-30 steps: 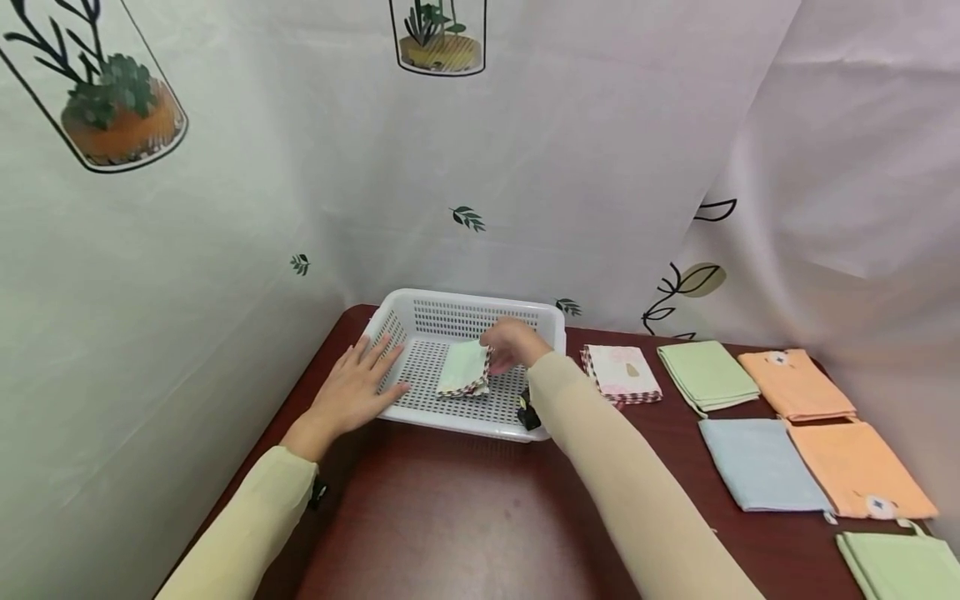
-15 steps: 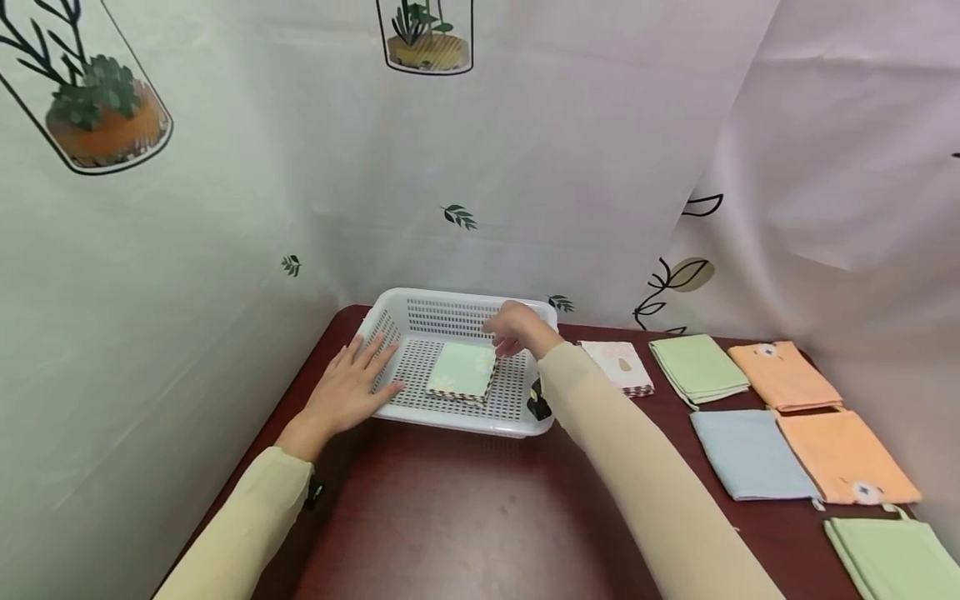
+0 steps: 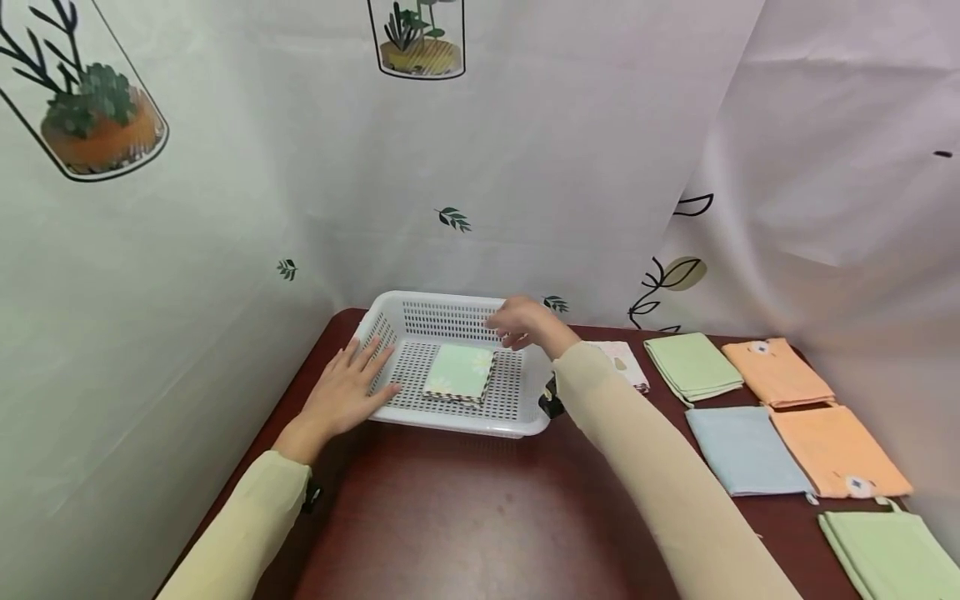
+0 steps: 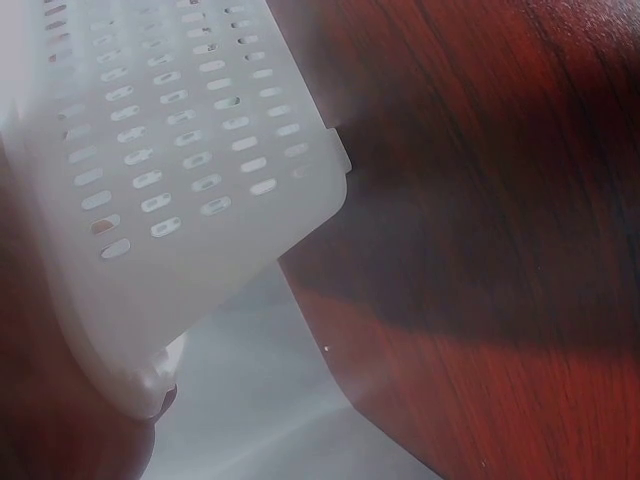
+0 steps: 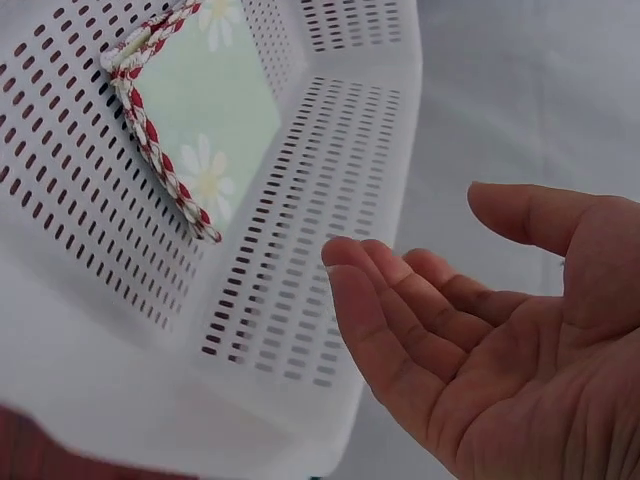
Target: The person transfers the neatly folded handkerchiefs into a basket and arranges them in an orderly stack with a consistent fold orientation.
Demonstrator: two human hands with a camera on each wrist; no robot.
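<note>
A white plastic basket (image 3: 450,427) with slotted walls stands at the back of the table. On its floor lies a folded pale green cloth (image 3: 459,372) with daisies and a red-and-white checked edge, also seen in the right wrist view. My left hand (image 3: 343,392) rests on the basket's left rim, fingers spread. Above the basket's right side hovers my right hand (image 3: 528,323), its fingers loosely bent. In the right wrist view the right palm (image 5: 500,340) holds nothing, and its thumb stands apart from the fingers.
Right of the basket, partly behind the right forearm, lies a folded pink-and-white cloth (image 3: 624,362). Farther right are folded green (image 3: 693,365), orange (image 3: 777,372) and blue cloths (image 3: 748,450), with another orange cloth (image 3: 840,452) and a green cloth (image 3: 892,554) nearer. A printed curtain hangs behind.
My right hand has let go of the pale green cloth, which now lies flat in the basket, and has moved up and right. The left hand stays on the rim; the view has shifted slightly.
</note>
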